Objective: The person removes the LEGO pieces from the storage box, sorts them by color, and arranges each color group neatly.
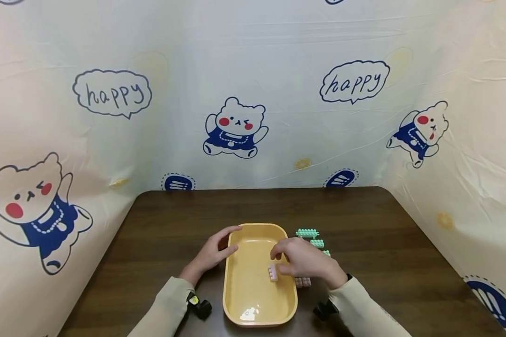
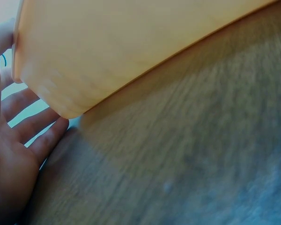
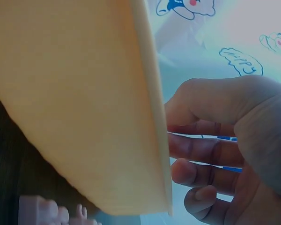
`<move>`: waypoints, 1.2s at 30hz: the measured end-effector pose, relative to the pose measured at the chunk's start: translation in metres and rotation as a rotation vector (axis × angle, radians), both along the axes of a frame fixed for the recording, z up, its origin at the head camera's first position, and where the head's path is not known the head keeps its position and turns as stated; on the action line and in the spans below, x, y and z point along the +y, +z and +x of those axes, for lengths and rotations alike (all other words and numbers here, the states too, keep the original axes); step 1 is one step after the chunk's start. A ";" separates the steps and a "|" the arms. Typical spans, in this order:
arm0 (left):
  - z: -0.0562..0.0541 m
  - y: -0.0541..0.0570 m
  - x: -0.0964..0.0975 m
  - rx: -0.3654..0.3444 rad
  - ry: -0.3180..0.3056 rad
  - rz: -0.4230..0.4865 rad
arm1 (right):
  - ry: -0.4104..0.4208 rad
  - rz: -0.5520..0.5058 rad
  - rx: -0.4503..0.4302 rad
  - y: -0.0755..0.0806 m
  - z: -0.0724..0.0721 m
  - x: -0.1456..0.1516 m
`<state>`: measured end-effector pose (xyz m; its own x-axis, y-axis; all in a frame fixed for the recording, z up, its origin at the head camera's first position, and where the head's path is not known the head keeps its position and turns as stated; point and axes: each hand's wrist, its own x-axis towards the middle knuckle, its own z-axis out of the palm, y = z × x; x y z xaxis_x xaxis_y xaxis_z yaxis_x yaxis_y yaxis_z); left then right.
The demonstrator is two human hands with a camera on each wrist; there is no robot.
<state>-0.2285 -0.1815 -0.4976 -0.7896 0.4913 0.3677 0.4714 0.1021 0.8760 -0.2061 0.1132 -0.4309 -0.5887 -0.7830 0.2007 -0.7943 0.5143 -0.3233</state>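
A yellow tray (image 1: 260,320) stands lengthwise before me. My left hand (image 1: 211,252) holds its left wall near the far corner; in the left wrist view, spread fingers (image 2: 49,138) touch the outside while the thumb reaches the rim. My right hand (image 1: 305,258) reaches over the right rim, thumb and fingers bent and apart. Just off the thumb tip, a small pale pink toy brick (image 1: 272,273) is inside the tray, tilted with its studs to the left. The right wrist view hides that brick behind the tray wall (image 3: 84,108).
Right of the tray lie green studded bricks (image 1: 307,232) and pink bricks (image 1: 302,282), partly hidden by my right hand. All rest on a dark wooden table (image 1: 173,210). A printed curtain (image 1: 295,47) hangs around the table's back and sides.
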 end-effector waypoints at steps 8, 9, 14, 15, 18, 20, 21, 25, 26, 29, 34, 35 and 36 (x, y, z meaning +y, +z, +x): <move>0.000 0.001 0.000 -0.009 0.022 -0.026 | -0.010 0.086 -0.064 -0.001 0.001 -0.012; 0.000 0.001 0.000 -0.009 0.021 -0.024 | -0.011 0.106 -0.053 -0.001 0.001 -0.013; -0.003 -0.008 -0.002 -0.019 0.014 -0.009 | 0.009 0.198 0.081 -0.005 0.002 -0.023; -0.004 -0.011 -0.002 -0.022 0.015 -0.006 | 0.013 0.213 0.107 -0.006 0.003 -0.025; -0.008 -0.025 -0.004 -0.020 0.031 -0.012 | 0.031 0.255 0.147 -0.010 0.004 -0.031; -0.010 -0.033 -0.004 -0.020 0.042 -0.018 | 0.029 0.285 0.145 -0.012 0.006 -0.034; -0.011 -0.035 -0.004 -0.024 0.048 -0.019 | 0.023 0.299 0.144 -0.012 0.006 -0.035; -0.009 -0.028 -0.002 -0.039 0.040 -0.013 | -0.007 0.326 0.131 -0.015 0.007 -0.037; -0.007 -0.023 -0.002 -0.043 0.038 -0.013 | -0.011 0.328 0.130 -0.014 0.007 -0.037; -0.002 -0.008 0.000 -0.052 0.026 -0.008 | -0.013 0.340 0.133 -0.013 0.006 -0.038; -0.001 -0.003 -0.001 -0.056 0.025 -0.013 | -0.018 0.373 0.137 -0.014 0.006 -0.040; -0.001 -0.003 -0.001 -0.058 0.025 -0.016 | -0.019 0.379 0.138 -0.014 0.006 -0.040; -0.001 -0.003 -0.001 -0.061 0.024 -0.019 | -0.021 0.383 0.140 -0.014 0.006 -0.041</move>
<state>-0.2294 -0.1826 -0.5008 -0.8217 0.4784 0.3098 0.4148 0.1293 0.9007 -0.1997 0.0726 -0.4451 -0.5930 -0.8049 -0.0238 -0.8052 0.5930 0.0056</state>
